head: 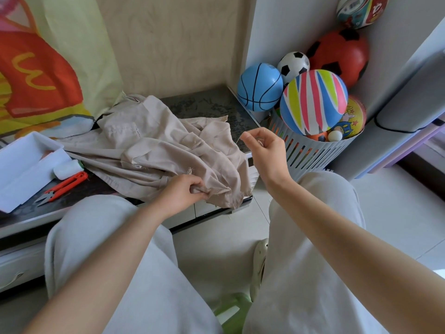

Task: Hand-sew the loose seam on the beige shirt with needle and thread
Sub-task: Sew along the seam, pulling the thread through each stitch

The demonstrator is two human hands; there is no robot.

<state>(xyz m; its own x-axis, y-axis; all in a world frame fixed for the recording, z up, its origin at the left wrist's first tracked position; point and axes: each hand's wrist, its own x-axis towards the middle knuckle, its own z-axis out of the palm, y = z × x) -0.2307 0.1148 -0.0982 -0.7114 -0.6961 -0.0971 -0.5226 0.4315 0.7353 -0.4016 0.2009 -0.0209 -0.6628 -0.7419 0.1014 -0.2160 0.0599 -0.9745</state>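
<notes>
Mid-stitch on the shirt seam: one of my hands anchors the cloth, the other holds the needle high.

My left hand (186, 192) pinches a bunch of the beige shirt (156, 145) by its frayed edge, right at the front lip of the bench (216, 104), so the seam sits taut and can't slide. My right hand (263, 147) is raised to the right of the cloth, thumb and fingers closed in a pinch on what looks like the needle (238, 141), a thin sliver just past my fingertips. I'd judge that height is for drawing the thread tight, though the thread is too fine to see. The rest of the shirt lies crumpled across the bench. At my left, within reach, orange thread snips (65, 186) lie beside an open white box (21, 169). A basket (313, 153) of balls stands off the bench's right end.
</notes>
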